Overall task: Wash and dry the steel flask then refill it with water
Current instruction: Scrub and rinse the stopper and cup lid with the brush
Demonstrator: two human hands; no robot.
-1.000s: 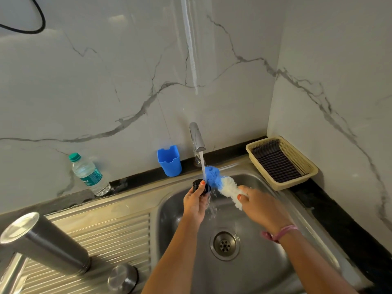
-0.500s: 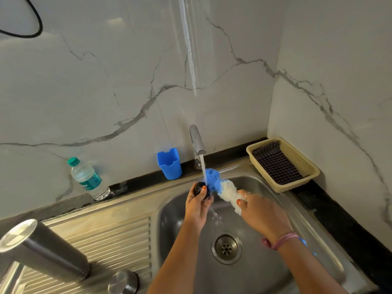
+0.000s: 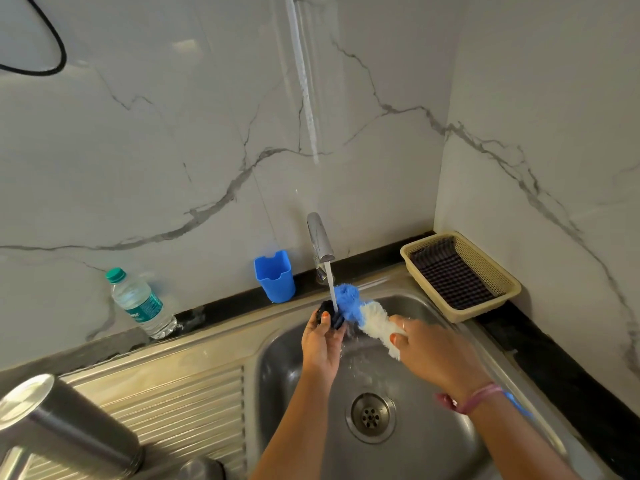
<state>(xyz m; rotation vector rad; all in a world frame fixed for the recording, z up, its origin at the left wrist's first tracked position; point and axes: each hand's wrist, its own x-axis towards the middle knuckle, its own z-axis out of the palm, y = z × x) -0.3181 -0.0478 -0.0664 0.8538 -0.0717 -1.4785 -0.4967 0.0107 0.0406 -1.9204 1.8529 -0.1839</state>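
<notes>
Under tap, frame centre: your left hand (image 3: 320, 344) pinches wet black cap (image 3: 330, 314), right hand (image 3: 429, 351) grips brush (image 3: 363, 315); cap may slip toward drain (image 3: 370, 415).

**Flask and its parts at the sink**

The steel flask (image 3: 65, 434) is standing inverted on the ribbed drainboard at lower left, base up, leaning in this wide view. A small black cap (image 3: 329, 311) is sitting under the tap stream (image 3: 331, 289), with the blue-and-white brush (image 3: 363, 315) touching it.
</notes>
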